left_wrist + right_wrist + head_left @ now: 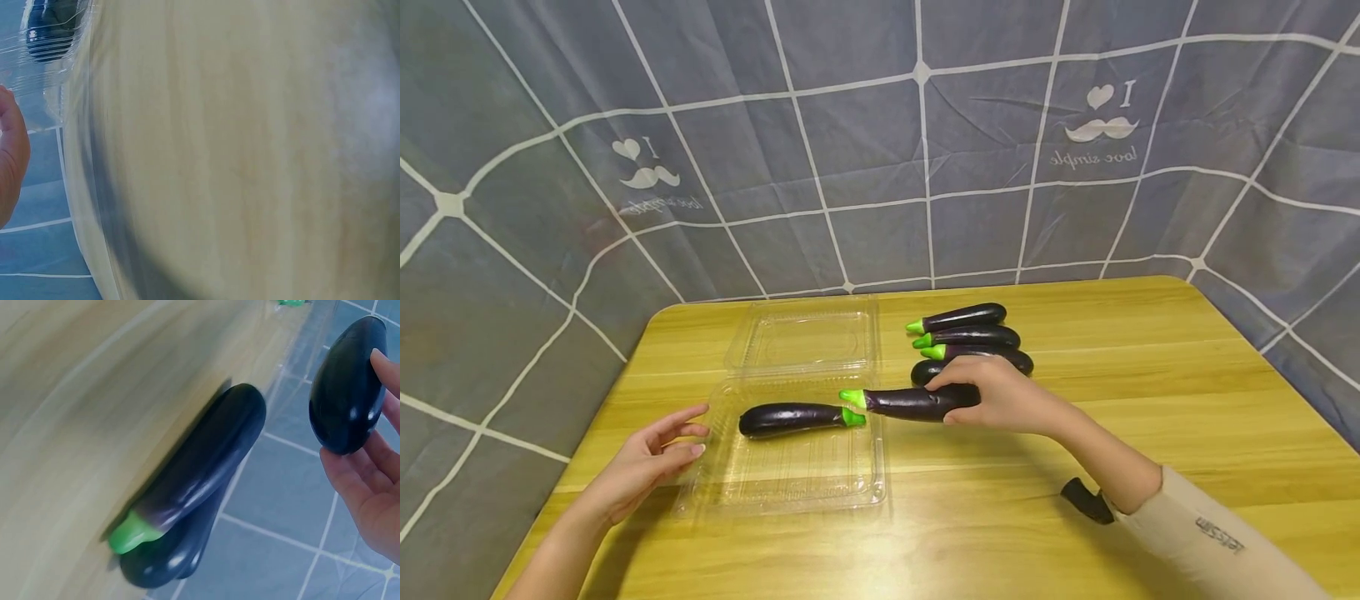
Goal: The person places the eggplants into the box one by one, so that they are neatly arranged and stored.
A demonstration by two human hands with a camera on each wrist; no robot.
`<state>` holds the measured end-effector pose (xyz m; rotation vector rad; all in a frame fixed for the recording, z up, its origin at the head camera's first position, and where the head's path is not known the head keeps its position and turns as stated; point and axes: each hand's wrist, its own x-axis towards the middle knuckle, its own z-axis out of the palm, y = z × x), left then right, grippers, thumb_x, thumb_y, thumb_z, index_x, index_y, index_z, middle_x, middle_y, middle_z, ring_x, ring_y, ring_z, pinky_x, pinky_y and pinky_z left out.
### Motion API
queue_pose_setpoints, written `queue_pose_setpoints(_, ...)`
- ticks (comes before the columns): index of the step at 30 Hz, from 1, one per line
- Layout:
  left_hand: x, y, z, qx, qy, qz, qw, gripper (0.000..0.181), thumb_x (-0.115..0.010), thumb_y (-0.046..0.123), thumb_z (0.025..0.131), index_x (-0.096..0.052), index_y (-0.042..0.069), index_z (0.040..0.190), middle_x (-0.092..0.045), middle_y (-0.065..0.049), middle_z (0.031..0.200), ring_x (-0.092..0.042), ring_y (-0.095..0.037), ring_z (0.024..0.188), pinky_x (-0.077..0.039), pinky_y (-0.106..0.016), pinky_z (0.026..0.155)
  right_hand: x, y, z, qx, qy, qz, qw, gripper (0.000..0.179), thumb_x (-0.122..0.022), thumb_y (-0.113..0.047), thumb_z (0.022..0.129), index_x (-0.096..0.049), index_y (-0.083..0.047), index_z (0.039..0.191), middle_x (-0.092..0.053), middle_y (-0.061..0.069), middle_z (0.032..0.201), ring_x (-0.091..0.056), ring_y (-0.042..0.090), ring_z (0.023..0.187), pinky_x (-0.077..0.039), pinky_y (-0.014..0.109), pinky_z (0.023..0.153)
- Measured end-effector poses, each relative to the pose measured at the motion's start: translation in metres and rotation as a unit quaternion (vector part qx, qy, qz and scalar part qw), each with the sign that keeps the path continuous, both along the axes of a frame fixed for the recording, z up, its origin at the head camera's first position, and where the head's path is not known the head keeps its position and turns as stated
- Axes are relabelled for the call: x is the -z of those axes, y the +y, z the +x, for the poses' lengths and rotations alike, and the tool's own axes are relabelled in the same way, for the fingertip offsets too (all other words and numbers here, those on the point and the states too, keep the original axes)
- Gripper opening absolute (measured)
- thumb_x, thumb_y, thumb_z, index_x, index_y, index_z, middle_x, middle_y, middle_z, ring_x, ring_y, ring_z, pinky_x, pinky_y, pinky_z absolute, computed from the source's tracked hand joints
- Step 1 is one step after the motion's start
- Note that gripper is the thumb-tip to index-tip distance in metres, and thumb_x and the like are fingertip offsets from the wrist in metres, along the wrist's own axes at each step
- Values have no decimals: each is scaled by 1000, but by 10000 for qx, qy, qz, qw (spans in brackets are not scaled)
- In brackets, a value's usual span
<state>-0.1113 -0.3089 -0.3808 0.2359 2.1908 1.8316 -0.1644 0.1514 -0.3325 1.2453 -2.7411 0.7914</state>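
Note:
My right hand (996, 392) grips a dark purple eggplant (910, 404) by its rounded end, thumb on one side and fingers on the other. Its green stem points left and overlaps the right rim of a clear plastic clamshell container (805, 500) in the head view. The same eggplant (347, 387) shows in the right wrist view, pinched in the fingertips. Inside the container lies another eggplant (793, 419), its green stem toward the right. Beside the container's left wall, my left hand (643, 462) is held with relaxed fingers and nothing in them.
Several more eggplants (973, 336) lie stacked side by side behind my right hand, partly hidden by it. The container's lid (801, 337) lies folded back toward the grey curtain (880, 167). A wooden table (970, 533) carries everything.

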Motion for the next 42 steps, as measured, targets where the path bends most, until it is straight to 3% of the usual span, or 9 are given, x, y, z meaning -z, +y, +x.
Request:
queue_pose_setpoints(6,0,0,1,20,12,52,10000,48,-54,2,93,-47,22,136,-55,3,109,-55,-4,84,-49,-22,68,-6,-16,-1,-289,-10,108,9995,38,-80,-16,73,-68,-11,109,-65,1,109,-58,21,105,-46,38,88)
queue_pose_setpoints(12,1,-1,1,61,55,129,9999,48,-54,2,93,-48,23,135,-55,4,108,-55,-3,84,-49,-22,68,-10,-29,-3,-572,-49,166,9982,36,-80,-16,74,-69,-11,108,-65,-2,102,-58,14,94,-47,32,81)
queue_pose_setpoints(17,1,0,1,49,39,159,9999,48,-54,2,92,-48,23,134,-56,3,108,-56,-4,86,-49,-22,70,-9,-38,-4,-733,-112,194,9971,36,-78,-16,75,-69,-11,109,-65,-1,104,-59,13,95,-47,28,79)
queue_pose_setpoints(28,1,0,0,34,82,151,9998,47,-54,2,92,-49,23,134,-55,5,107,-55,-3,82,-49,-21,67,-8,-62,-9,-927,-265,365,9947,35,-76,-15,77,-68,-9,110,-65,2,107,-58,15,99,-46,27,83)
queue_pose_setpoints(42,1,1,1,19,61,232,9997,47,-53,1,92,-50,25,132,-56,3,108,-56,-4,83,-49,-21,68,-12,-94,-13,-1263,-99,546,9904,34,-75,-17,78,-68,-10,111,-65,2,108,-58,14,101,-45,26,84)
